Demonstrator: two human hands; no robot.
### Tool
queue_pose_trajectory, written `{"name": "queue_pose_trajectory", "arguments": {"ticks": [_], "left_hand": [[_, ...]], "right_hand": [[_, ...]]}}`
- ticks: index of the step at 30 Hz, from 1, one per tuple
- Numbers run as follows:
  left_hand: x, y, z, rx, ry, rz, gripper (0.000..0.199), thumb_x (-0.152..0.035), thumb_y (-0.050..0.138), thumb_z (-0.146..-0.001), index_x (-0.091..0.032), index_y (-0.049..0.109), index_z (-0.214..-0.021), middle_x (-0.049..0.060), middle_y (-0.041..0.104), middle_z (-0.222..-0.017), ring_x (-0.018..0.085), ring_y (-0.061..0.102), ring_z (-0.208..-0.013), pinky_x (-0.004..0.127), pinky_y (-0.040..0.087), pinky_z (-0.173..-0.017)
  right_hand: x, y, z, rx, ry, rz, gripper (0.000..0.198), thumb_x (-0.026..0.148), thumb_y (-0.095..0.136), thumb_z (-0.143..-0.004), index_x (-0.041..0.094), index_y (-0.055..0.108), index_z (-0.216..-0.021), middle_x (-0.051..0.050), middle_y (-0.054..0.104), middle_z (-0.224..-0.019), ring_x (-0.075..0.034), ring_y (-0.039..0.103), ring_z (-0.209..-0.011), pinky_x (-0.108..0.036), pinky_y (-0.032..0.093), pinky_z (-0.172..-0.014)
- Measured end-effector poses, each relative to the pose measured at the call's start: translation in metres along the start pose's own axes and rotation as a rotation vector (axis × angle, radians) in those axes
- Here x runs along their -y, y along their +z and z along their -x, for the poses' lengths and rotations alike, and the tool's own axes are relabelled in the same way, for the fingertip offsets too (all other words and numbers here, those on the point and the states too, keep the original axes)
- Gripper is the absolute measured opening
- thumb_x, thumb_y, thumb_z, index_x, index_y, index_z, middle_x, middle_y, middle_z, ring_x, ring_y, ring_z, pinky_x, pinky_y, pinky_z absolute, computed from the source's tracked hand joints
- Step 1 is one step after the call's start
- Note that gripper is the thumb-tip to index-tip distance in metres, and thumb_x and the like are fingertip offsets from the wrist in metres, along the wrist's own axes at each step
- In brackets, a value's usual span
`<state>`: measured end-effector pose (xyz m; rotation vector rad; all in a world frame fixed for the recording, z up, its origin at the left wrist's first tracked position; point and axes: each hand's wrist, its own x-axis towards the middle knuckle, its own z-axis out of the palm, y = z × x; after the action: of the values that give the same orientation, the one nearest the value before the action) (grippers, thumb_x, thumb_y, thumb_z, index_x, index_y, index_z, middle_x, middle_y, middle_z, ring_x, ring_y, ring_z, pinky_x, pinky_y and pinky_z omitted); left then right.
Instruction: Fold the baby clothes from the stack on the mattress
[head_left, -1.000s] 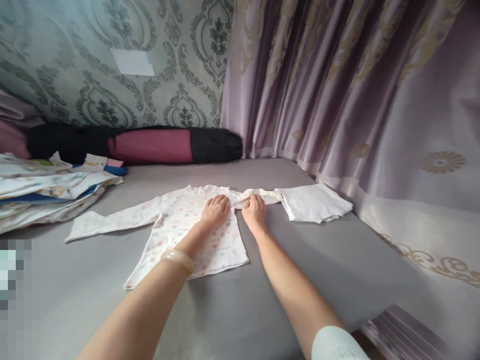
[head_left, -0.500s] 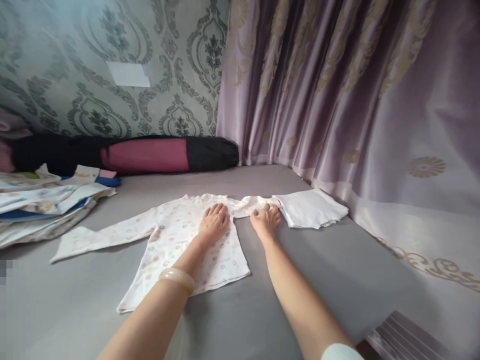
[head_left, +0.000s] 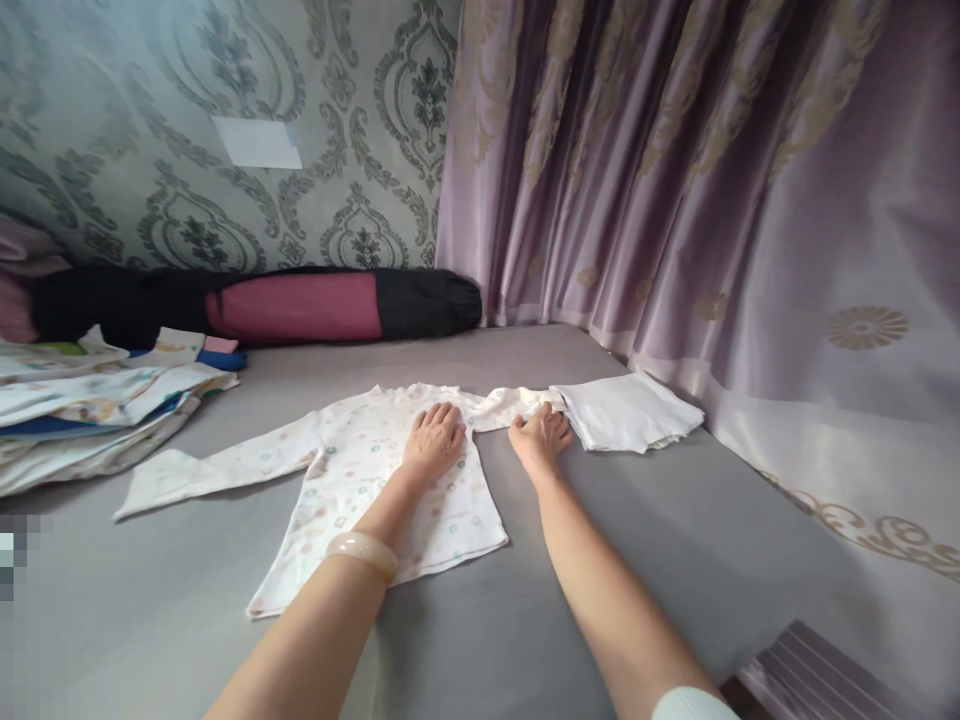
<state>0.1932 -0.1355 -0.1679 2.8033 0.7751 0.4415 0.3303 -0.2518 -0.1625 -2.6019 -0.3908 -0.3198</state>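
Note:
A small white long-sleeved shirt (head_left: 360, 480) with a pale coloured print lies spread on the grey bed surface (head_left: 450, 650). My left hand (head_left: 436, 440) rests flat on its chest, fingers stretched out and slightly apart. At the cuff end of the right-hand sleeve (head_left: 499, 408) is my right hand (head_left: 541, 437), thumb apart and fingers bent over the fabric; no grip on it shows. The other sleeve (head_left: 217, 470) stretches out to the left. Just beyond my right fingertips lies a folded white cloth (head_left: 630, 412), touching or very near the cuff.
A heap of clothes (head_left: 112, 400) lies at the left. Along the patterned wall runs a long black and maroon bolster-like roll (head_left: 300, 308). A purple curtain (head_left: 675, 200) hangs down the right side, and a striped dark item (head_left: 817, 670) sits at the lower right.
My right hand has slid slightly right along the sleeve towards the cuff. My left hand stays in place on the shirt, and the view has shifted a little.

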Motion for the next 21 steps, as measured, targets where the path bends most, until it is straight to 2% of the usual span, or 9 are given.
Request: {"name": "queue_pose_trajectory", "arguments": {"ticks": [6,13,17,20,21], "left_hand": [[0.001,0.001,0.0,0.011,0.0,-0.002,0.041,-0.033,0.033,-0.099,-0.02,0.047,-0.136,0.009,0.046,-0.149,0.025,0.035,-0.141,0.044,0.027,-0.116],[0.004,0.007,-0.001,-0.012,0.008,-0.006,0.041,-0.033,0.033,-0.099,-0.022,0.048,-0.136,0.009,0.047,-0.148,0.025,0.037,-0.14,0.046,0.028,-0.115],[0.003,0.007,-0.001,-0.011,0.008,-0.019,0.042,-0.033,0.033,-0.099,-0.021,0.048,-0.136,0.009,0.047,-0.148,0.025,0.037,-0.14,0.045,0.028,-0.115],[0.003,0.006,-0.001,-0.007,0.001,-0.032,0.042,-0.033,0.033,-0.099,-0.02,0.048,-0.136,0.009,0.047,-0.149,0.025,0.037,-0.14,0.044,0.028,-0.115],[0.003,0.006,-0.001,-0.006,0.0,-0.033,0.042,-0.033,0.033,-0.099,-0.02,0.048,-0.136,0.009,0.047,-0.149,0.025,0.037,-0.14,0.044,0.027,-0.115]], "right_hand": [[-0.002,0.003,-0.009,0.034,-0.024,-0.065,0.051,0.026,0.053,-0.083,0.012,0.049,-0.131,-0.023,0.05,-0.133,-0.036,0.041,-0.131,-0.049,0.026,-0.108],[-0.002,0.003,-0.016,0.056,-0.116,-0.253,0.047,0.013,0.044,-0.081,0.017,0.052,-0.128,-0.015,0.051,-0.133,-0.024,0.051,-0.122,-0.034,0.039,-0.1],[0.001,0.006,-0.023,0.044,-0.079,-0.357,0.051,0.014,0.047,-0.078,0.016,0.054,-0.128,-0.015,0.057,-0.127,-0.023,0.054,-0.119,-0.031,0.042,-0.098],[0.002,0.012,-0.028,0.05,-0.011,-0.42,0.051,0.018,0.047,-0.077,0.019,0.055,-0.127,-0.011,0.063,-0.121,-0.022,0.059,-0.111,-0.031,0.046,-0.093],[0.003,0.015,-0.03,0.042,-0.027,-0.418,0.051,0.019,0.047,-0.077,0.02,0.055,-0.128,-0.009,0.064,-0.119,-0.022,0.061,-0.108,-0.032,0.048,-0.091]]}}
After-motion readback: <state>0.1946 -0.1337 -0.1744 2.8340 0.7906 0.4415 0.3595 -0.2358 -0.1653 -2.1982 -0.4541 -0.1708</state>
